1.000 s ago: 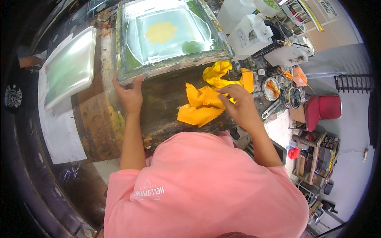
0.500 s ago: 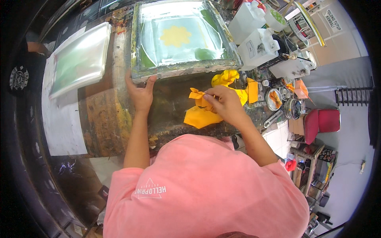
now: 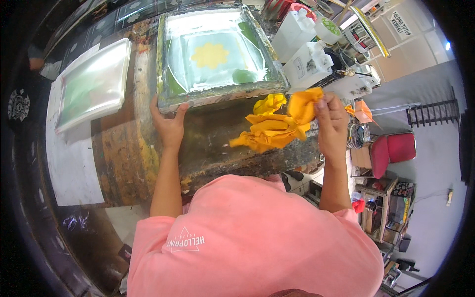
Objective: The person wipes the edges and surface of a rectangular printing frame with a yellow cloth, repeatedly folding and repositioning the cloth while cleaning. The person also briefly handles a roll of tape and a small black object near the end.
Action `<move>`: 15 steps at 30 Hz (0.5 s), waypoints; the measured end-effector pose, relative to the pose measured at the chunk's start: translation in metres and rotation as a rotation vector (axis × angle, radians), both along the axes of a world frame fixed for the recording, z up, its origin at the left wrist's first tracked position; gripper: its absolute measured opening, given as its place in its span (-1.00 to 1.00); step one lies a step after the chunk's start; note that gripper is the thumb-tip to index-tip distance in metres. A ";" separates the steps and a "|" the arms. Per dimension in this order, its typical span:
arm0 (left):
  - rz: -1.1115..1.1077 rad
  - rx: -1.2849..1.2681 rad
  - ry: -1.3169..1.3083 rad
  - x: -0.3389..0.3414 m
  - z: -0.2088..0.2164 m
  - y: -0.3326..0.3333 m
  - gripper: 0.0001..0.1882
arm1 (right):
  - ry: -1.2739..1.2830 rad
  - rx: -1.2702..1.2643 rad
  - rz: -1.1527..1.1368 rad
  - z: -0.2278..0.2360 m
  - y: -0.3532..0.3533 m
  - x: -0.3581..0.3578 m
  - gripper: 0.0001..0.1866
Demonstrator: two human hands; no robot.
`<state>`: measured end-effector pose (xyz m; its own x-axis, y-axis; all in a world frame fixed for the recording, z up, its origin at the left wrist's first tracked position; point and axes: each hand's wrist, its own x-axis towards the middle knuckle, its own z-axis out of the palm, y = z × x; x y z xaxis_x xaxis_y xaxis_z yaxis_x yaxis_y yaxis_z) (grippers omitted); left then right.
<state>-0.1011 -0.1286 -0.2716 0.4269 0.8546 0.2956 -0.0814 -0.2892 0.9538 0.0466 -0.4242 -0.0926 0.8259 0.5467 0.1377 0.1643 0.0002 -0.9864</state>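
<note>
A wooden screen-printing frame (image 3: 222,98) lies on the stained table, its mesh showing a yellow flower shape inside a pale, wet-looking area with green edges. My left hand (image 3: 168,123) grips its near left corner, thumb at the near side and fingers at the left side. To the right, my right hand (image 3: 334,121) is closed on one end of an orange-yellow cloth (image 3: 277,131). The crumpled cloth hangs in folds leftward over the table's near part. Behind it lies a brighter yellow cloth (image 3: 269,104), close to the frame's near edge.
Left of the frame, a stack of clear plastic sheets (image 3: 94,84) rests on white paper (image 3: 74,163). White jugs (image 3: 309,67) and paint cans (image 3: 357,37) crowd the right side. A red chair (image 3: 393,151) stands beyond the table. Part of another person's arm (image 3: 36,64) shows at far left.
My right hand has moved right and up, lifting the orange-yellow cloth and spreading it out. The left hand keeps its place at the frame's corner. The whole view has shifted slightly.
</note>
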 end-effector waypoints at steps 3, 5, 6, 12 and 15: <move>0.025 0.081 0.047 -0.001 -0.002 0.002 -0.09 | 0.068 0.046 -0.082 0.002 -0.002 0.000 -0.78; 0.044 0.083 0.063 -0.002 -0.003 0.002 -0.10 | 0.148 0.085 -0.118 0.002 -0.001 0.001 -0.77; 0.049 0.084 0.070 -0.001 -0.004 0.002 -0.11 | 0.172 0.089 -0.128 0.005 0.000 0.001 -0.76; 0.038 0.036 0.017 0.000 -0.004 0.000 -0.13 | 0.313 0.088 -0.067 0.001 -0.009 0.007 -0.76; 0.027 0.006 0.031 -0.001 -0.007 0.001 -0.13 | 0.375 0.095 -0.026 -0.003 -0.014 0.009 -0.72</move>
<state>-0.1022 -0.1271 -0.2783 0.4127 0.8643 0.2876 -0.0434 -0.2968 0.9540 0.0553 -0.4383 -0.0961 0.8420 0.5242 -0.1277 -0.2067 0.0947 -0.9738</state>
